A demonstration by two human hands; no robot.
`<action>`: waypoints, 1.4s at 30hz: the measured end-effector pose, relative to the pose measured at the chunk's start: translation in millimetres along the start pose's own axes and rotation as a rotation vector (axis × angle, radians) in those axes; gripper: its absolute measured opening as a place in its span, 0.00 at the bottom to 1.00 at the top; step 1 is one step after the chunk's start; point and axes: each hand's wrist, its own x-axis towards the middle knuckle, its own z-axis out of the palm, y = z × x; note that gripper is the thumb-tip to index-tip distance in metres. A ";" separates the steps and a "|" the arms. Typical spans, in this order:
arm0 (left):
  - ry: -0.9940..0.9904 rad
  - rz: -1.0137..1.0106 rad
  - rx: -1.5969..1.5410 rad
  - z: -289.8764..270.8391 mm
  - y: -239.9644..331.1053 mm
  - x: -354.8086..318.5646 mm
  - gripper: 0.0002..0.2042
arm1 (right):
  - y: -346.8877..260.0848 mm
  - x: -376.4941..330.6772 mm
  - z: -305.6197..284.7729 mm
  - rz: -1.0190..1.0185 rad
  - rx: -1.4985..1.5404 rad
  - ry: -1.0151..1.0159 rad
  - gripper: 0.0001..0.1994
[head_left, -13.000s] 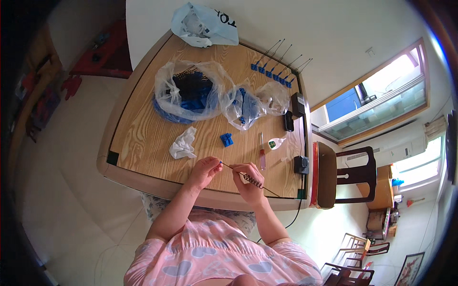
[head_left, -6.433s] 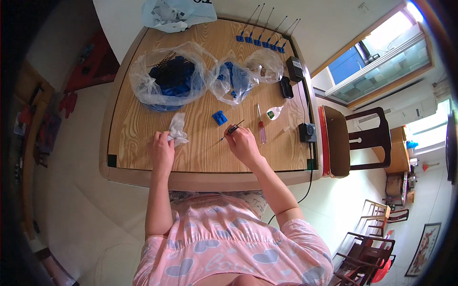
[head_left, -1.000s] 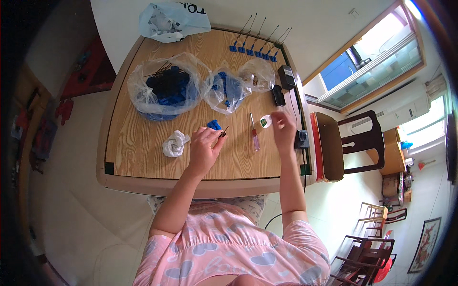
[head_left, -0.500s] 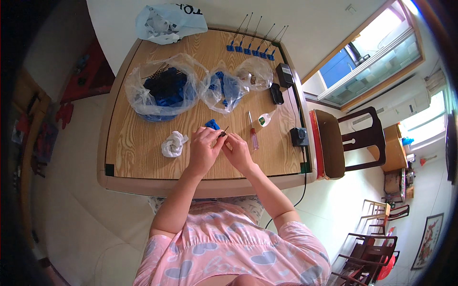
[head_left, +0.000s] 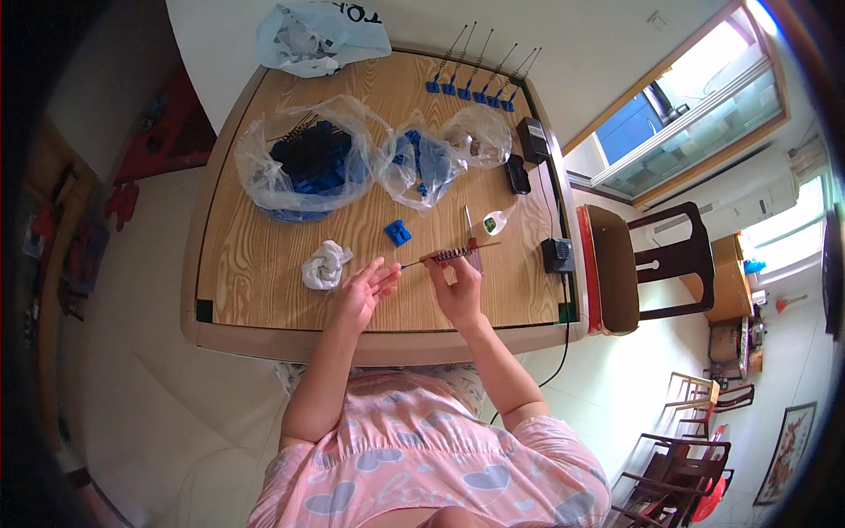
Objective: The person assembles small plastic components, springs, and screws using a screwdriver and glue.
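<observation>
My right hand pinches a thin dark rod with a coiled spring section, like a coil antenna, held nearly level above the table. The rod's left end reaches the fingertips of my left hand, whose fingers are stretched out and apart; whether they touch it I cannot tell. Just beyond my hands lies a small blue plastic block. A crumpled white cloth sits left of my left hand. Behind the coil, a screwdriver is partly hidden by my right hand and the rod.
Plastic bags hold blue parts and dark rods, more blue pieces and small bits. Several blue-based coiled rods stand at the far right. Nearby are a white scoop-shaped item, a black case and a black adapter.
My hands have moved apart, the left opening and the right now holding the coiled rod out level. The blue block has come fully into sight. The whole view has shifted slightly.
</observation>
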 end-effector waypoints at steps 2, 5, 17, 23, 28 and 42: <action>-0.011 0.017 0.007 1.2 -0.5 -3.0 0.20 | 9.7 -11.1 5.7 0.055 0.037 0.024 0.03; 0.000 0.024 0.041 7.4 2.5 -10.3 0.22 | 17.6 -23.5 10.7 0.097 0.159 0.036 0.04; -0.048 0.342 0.459 -6.9 -16.8 -9.7 0.19 | 30.6 -61.4 26.9 0.434 0.452 -0.003 0.05; -0.135 0.269 0.423 -8.6 -10.8 -14.1 0.07 | 35.7 -61.7 26.2 0.298 0.330 -0.022 0.03; -0.087 0.288 0.409 -4.0 -9.3 -13.6 0.06 | 31.0 -58.3 23.7 0.169 0.276 -0.004 0.05; -0.107 0.275 0.497 -6.1 -6.6 -10.6 0.05 | 28.7 -55.7 23.6 0.304 0.344 -0.014 0.04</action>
